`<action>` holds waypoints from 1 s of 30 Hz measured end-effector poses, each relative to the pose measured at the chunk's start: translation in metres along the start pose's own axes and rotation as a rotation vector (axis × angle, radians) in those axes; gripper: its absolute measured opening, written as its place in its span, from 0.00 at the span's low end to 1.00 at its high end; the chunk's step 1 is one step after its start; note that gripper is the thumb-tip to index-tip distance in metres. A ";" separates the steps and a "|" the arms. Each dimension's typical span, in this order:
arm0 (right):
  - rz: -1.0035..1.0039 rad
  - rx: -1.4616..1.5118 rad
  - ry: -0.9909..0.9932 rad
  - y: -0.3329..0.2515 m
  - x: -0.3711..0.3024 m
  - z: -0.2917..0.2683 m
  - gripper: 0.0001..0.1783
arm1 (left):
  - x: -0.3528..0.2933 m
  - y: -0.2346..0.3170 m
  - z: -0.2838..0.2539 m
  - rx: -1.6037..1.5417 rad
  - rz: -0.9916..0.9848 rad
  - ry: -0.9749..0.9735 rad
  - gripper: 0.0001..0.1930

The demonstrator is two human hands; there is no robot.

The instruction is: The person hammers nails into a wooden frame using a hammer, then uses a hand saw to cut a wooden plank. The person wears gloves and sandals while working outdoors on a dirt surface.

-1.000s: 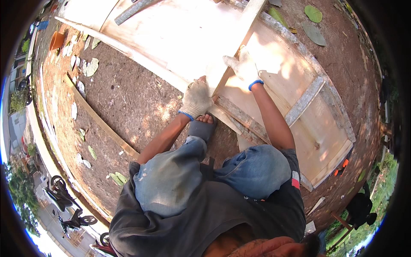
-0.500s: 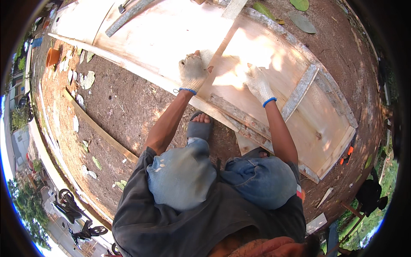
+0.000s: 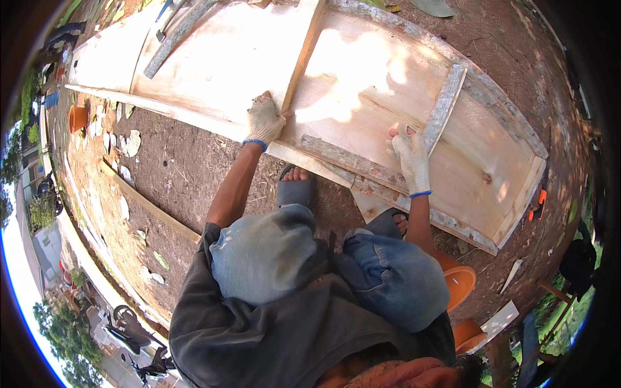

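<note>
"Pale plywood, in a long framed panel [image 3: 349, 123]: how does it look, and where is it?"

"It lies on brown soil [image 3: 178, 161] before the person, slanting from upper left to right. Grain and a dark knot mark the sheet; sunlight bleaches its middle and dapples the right part. Rough, grey-streaked strips line the right half's long edges. One crossbar [image 3: 304, 55] spans the width, and a short, weathered batten [image 3: 445, 107] sits farther right."

"And the hands?"

"Both wear off-white knit gloves with blue cuffs. The left hand [image 3: 264, 121] is at the crossbar's near end, fingers bent, thumb beside the wood; whether it grips, I cannot tell. The right hand [image 3: 412, 155] has curled fingers just beside the batten's near end; I cannot tell if it holds anything."

"What about edges and room to move?"

"The panel's near edge passes close to both sandals [image 3: 296, 192]. At left, a broad stretch of soil separates it from a loose wooden strip [image 3: 149, 202]. Just past the right end lies an orange-handled tool [image 3: 538, 204]. Toward the upper left, a loose grey bar [image 3: 178, 42] lies across the sheet. An orange bucket [image 3: 460, 284] is near the right knee."
</note>
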State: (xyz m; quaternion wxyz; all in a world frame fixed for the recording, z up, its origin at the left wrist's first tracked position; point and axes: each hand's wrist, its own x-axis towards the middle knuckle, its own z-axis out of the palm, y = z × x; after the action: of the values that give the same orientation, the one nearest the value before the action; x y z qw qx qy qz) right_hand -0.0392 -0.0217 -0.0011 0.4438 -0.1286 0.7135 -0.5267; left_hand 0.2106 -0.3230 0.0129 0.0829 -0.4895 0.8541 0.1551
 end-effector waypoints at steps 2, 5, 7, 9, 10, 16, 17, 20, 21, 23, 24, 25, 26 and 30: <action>0.021 0.113 0.068 0.001 -0.012 -0.008 0.35 | 0.001 0.005 -0.010 -0.045 -0.024 -0.049 0.45; 0.022 0.280 0.129 -0.003 -0.018 -0.037 0.34 | 0.010 0.002 -0.005 -0.011 -0.004 0.021 0.52; 0.020 0.359 0.193 0.000 -0.025 -0.067 0.33 | 0.010 0.015 -0.011 -0.050 -0.039 -0.069 0.52; -0.013 0.430 0.285 -0.002 -0.029 -0.091 0.33 | 0.005 0.011 -0.011 0.018 0.003 0.054 0.50; -0.048 0.370 0.341 0.000 -0.032 -0.110 0.33 | 0.000 0.022 -0.017 -0.056 -0.053 0.005 0.49; -0.178 0.324 0.653 0.027 -0.043 -0.183 0.30 | -0.009 0.019 -0.006 -0.060 -0.081 0.037 0.47; -0.136 0.370 0.672 0.029 -0.041 -0.183 0.28 | -0.007 0.006 -0.007 -0.050 -0.005 0.072 0.46; -0.031 0.448 0.641 0.054 -0.036 -0.167 0.23 | 0.004 -0.013 -0.014 -0.057 0.047 0.073 0.43; -0.023 0.427 0.616 0.088 -0.041 -0.176 0.21 | 0.005 -0.012 -0.012 -0.073 0.033 0.046 0.42; -0.053 0.397 0.623 0.130 -0.040 -0.176 0.19 | 0.010 -0.008 -0.011 -0.111 0.062 0.061 0.40; -0.083 0.374 0.673 0.143 -0.044 -0.174 0.18 | 0.007 -0.004 -0.012 -0.126 0.085 0.130 0.41; -0.113 0.348 0.731 0.144 -0.045 -0.167 0.17 | 0.004 -0.001 -0.012 -0.130 0.088 0.177 0.41; -0.113 0.422 0.725 0.145 -0.042 -0.161 0.17 | 0.001 0.001 -0.017 -0.133 0.099 0.223 0.41; -0.021 0.528 0.737 0.102 -0.036 -0.153 0.17 | 0.010 -0.031 -0.022 0.098 0.108 0.237 0.42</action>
State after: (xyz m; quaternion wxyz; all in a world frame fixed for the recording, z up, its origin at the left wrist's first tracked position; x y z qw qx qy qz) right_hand -0.1072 0.1410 -0.0633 0.1724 0.1777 0.6637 -0.7058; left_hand 0.2329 -0.3533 0.0245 -0.0032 -0.4528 0.8897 0.0587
